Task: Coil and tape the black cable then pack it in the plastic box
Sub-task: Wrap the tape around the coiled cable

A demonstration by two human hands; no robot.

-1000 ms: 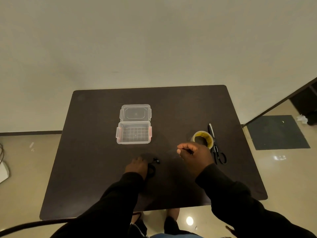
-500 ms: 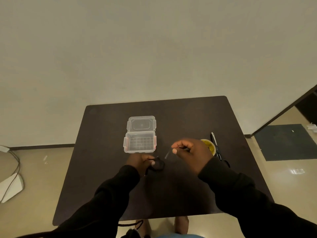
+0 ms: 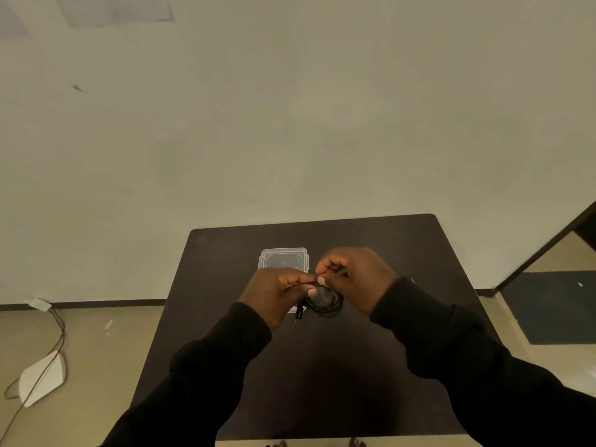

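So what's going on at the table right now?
A person is working a black cable with both hands, raised in front of the clear plastic box. The left hand pinches the coil, with a plug end hanging below it, while the right hand is closed on something small at the top of the coil; whether that is tape cannot be told. Nothing is packed yet.

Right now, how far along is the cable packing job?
Coiling looks mostly done: the black cable sits in a small loop held up between the left hand and the right hand, one plug dangling. Whether tape is going on, I cannot tell. The plastic box behind the hands hasn't received the cable yet.
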